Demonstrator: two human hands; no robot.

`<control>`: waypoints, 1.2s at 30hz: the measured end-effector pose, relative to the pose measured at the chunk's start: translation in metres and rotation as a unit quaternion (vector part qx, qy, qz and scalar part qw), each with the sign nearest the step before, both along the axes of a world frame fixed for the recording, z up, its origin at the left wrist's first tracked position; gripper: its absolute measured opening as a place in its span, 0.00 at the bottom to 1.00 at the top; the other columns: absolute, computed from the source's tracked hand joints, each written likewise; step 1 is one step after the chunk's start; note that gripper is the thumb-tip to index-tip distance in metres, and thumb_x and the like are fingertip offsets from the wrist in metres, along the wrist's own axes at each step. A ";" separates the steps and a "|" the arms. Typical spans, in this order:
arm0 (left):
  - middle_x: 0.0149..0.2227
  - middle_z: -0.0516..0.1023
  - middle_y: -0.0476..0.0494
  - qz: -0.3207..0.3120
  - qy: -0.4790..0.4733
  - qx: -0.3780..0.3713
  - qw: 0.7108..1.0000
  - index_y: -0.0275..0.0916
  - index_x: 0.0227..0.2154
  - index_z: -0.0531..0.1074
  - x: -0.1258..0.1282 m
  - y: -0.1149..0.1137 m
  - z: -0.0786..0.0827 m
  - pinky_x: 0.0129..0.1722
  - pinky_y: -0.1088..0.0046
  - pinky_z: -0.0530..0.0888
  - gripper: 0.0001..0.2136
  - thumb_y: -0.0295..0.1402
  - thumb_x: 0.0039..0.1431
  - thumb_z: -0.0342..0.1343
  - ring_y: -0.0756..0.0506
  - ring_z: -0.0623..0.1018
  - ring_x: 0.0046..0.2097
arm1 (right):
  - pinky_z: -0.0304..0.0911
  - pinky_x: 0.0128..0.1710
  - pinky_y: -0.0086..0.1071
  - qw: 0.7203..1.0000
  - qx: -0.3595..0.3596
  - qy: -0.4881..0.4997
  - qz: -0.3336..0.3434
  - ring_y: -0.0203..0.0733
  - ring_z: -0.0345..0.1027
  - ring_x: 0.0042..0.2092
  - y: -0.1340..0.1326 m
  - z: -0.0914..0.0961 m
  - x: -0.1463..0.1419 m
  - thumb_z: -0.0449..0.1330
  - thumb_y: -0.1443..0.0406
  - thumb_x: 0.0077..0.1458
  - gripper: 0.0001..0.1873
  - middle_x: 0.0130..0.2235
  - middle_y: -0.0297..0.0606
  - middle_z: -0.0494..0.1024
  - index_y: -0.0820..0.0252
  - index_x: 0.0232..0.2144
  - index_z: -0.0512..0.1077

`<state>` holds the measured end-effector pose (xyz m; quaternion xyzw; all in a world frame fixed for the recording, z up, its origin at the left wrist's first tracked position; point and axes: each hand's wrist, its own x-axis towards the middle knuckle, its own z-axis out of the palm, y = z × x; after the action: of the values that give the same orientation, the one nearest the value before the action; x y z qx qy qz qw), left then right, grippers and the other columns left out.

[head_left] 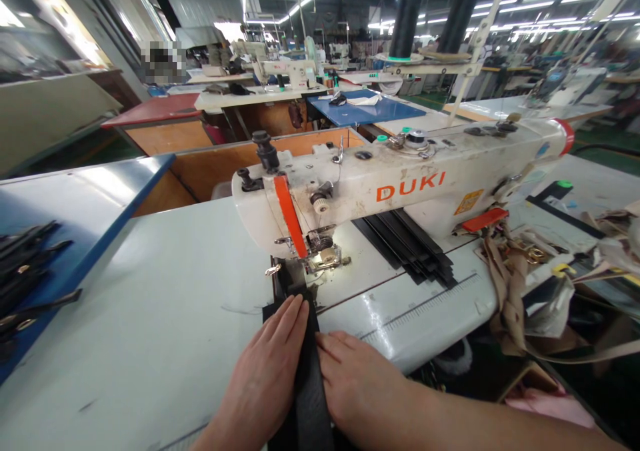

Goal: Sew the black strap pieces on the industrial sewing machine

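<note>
A black strap (305, 344) runs from the table's front edge up under the presser foot (323, 259) of a white DUKI sewing machine (400, 184). My left hand (265, 377) lies flat on the strap's left side, fingers stretched toward the needle. My right hand (355, 377) rests flat against the strap's right edge, fingers together and extended. Both hands press the strap onto the pale grey table (150, 317). The lower part of the strap is partly covered by my hands.
A stack of black strips (405, 244) lies behind the needle under the machine arm. Tan webbing with metal buckles (510, 271) hangs at the right. More black straps (25, 271) sit on a blue tray at left. Two thread cones (435, 11) stand behind the machine.
</note>
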<state>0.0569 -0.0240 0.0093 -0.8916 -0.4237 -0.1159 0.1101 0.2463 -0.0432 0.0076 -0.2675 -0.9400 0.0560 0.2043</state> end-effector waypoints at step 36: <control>0.58 0.68 0.32 0.034 0.101 -0.079 0.991 0.27 0.54 0.67 0.014 0.000 0.018 0.54 0.67 0.70 0.25 0.18 0.52 0.44 0.40 0.69 0.58 | 0.61 0.55 0.37 1.000 0.015 0.023 -0.012 0.45 0.64 0.52 -0.001 -0.011 0.002 0.59 0.70 0.58 0.14 0.47 0.43 0.75 0.64 0.48 0.71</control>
<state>0.0707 -0.0245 0.0273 -0.8897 -0.4482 0.0124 0.0860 0.2483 -0.0446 -0.0033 -0.2743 -0.9325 0.0450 0.2306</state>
